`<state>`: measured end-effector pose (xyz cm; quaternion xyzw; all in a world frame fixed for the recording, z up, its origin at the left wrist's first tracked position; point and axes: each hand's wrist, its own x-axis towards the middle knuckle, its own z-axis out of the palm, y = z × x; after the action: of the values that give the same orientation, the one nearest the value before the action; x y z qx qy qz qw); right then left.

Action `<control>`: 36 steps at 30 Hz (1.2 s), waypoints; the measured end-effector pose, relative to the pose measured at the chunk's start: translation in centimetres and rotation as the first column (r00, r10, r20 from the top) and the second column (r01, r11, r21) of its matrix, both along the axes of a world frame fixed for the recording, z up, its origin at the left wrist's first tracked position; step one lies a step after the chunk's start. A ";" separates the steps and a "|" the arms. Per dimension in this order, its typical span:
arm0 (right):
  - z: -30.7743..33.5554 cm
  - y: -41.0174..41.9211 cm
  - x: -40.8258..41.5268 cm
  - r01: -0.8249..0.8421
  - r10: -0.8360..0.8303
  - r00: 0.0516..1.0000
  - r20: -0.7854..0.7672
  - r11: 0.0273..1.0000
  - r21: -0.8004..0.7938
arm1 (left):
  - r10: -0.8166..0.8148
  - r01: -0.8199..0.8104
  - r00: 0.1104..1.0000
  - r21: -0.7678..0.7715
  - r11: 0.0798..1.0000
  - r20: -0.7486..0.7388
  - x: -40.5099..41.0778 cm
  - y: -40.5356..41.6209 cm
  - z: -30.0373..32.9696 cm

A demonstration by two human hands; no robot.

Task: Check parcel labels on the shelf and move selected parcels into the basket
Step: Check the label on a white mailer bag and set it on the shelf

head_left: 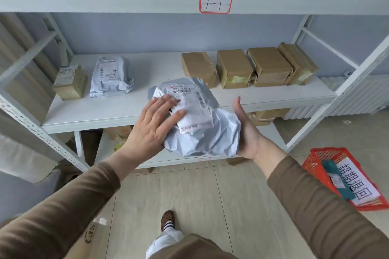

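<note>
I hold the grey parcel [200,124] before the shelf [134,109], right hand [247,132] cupping it underneath, left hand [153,124] flat on top; I'd slide those fingers off the label [193,109] to read it.

Both hands, left [151,126] and right [246,130], hold a grey parcel [202,130] before the shelf [147,107].

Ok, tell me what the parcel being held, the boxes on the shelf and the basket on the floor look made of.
Held parcel: thin grey-white plastic film by its glossy crumpled folds, with a paper label.
Boxes: brown cardboard, matte, wrapped in shiny clear tape.
Basket: red moulded plastic, probably, judging by its lattice wall.
</note>
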<state>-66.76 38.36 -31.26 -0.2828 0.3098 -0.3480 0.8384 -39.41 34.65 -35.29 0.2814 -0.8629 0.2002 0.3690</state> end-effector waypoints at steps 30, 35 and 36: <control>-6.4 -16.3 5.2 0.249 -0.306 0.809 -0.502 0.952 -0.179 | 0.866 0.827 0.268 0.562 0.019 -0.423 -3.3 -12.5 -4.5; -7.1 -22.9 7.8 0.159 -0.221 0.802 -0.556 0.975 -0.158 | 0.889 0.789 0.190 0.604 0.114 -0.417 -2.0 -21.2 -5.3; -7.2 -24.4 8.3 0.183 -0.244 0.805 -0.541 0.969 -0.164 | 0.894 0.780 0.180 0.614 0.124 -0.409 -1.9 -23.0 -5.5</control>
<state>-58.43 13.95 -38.47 -0.3782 0.5522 -0.3581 0.6510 -41.28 11.70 -40.80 0.5442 -0.2188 -0.6405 0.4957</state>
